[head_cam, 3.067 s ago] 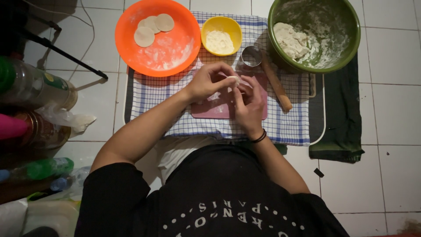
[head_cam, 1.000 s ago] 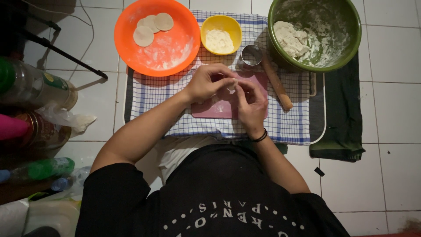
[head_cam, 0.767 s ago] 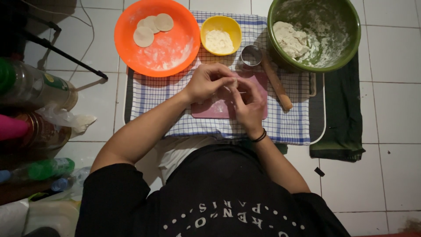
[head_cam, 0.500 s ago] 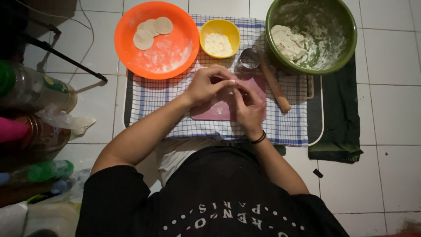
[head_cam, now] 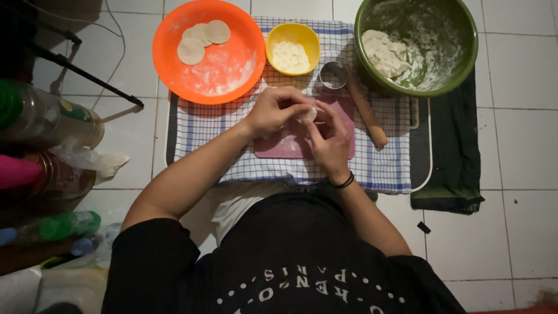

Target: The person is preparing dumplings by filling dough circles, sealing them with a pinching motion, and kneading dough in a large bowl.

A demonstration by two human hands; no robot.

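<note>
Both forearms bare, angled inward from black sleeves. Left hand [head_cam: 273, 110] and right hand [head_cam: 331, 139] meet at centre, fingers [head_cam: 293, 107] curled, tips pinched together. Dark band on right wrist.

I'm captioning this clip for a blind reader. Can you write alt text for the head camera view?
Seen from above, a person's left hand and right hand pinch a small piece of dough over a pink board on a checked cloth. Beyond it sit an orange plate with three dough rounds, a yellow bowl and a green bowl of dough.
</note>
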